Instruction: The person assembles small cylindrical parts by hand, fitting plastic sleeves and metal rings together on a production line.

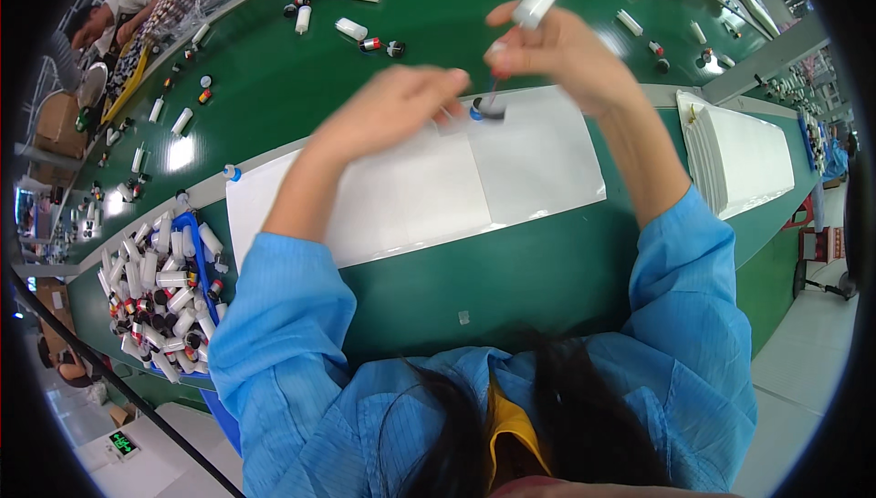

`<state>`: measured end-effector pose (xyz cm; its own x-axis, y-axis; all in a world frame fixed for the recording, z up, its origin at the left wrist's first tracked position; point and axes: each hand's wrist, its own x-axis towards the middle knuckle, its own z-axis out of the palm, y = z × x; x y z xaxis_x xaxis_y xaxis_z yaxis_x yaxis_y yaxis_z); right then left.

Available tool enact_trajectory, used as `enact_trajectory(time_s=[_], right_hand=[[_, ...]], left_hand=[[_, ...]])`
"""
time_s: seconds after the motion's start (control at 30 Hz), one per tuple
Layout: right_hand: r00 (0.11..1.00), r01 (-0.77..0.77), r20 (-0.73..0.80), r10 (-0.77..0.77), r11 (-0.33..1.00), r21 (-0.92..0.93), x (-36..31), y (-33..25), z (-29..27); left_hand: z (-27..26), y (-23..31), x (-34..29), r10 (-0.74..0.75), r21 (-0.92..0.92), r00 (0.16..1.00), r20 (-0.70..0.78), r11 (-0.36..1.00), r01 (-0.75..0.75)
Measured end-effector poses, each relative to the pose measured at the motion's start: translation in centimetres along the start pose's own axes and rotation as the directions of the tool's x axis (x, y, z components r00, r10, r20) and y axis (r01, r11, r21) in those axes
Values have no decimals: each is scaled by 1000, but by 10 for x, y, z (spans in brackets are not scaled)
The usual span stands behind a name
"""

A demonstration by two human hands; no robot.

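Observation:
My right hand [568, 53] is raised above the far edge of the white sheets, its fingers closed round a white cylinder [539, 0] that sticks up past them. Below its fingertips, a bit of red and a thin line lead toward a round black piece with a blue part [489, 109]. Motion blurs these, so I cannot tell how they join. My left hand [388, 108] hovers over the left side of the white sheets [392, 197], fingertips pointing at the black piece. Its fingers are smeared, and whether they hold anything is hidden.
A blue tray [203, 265] heaped with white cylinders stands at left. More cylinders [351, 29] with black, red and orange ends lie on the green belt [429, 42] beyond. A stack of white sheets [739, 156] is at right. Another person [128, 10] is at far left.

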<state>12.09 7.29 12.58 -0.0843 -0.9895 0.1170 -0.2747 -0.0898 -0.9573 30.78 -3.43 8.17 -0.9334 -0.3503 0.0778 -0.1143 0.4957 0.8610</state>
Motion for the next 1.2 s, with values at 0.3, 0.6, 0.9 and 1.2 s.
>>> enact_trajectory(time_s=[0.3,0.6,0.9,1.2], right_hand=[[894,-230,-340,-291,352,-907,42,53,-50],[808,426,369,-459,23,-904,-22,64,84],[783,193,303,544,252,-948,35,2,75],[900,339,184,-395,371,-864,-29,48,60]], left_hand=[[-46,-60,55,-39,680,861,-506,597,426],[-65,-75,44,134,808,889,-439,492,325],[-71,-85,25,-96,730,868,-488,500,466],[-17,-56,7,-168,-755,972,-162,655,-13]])
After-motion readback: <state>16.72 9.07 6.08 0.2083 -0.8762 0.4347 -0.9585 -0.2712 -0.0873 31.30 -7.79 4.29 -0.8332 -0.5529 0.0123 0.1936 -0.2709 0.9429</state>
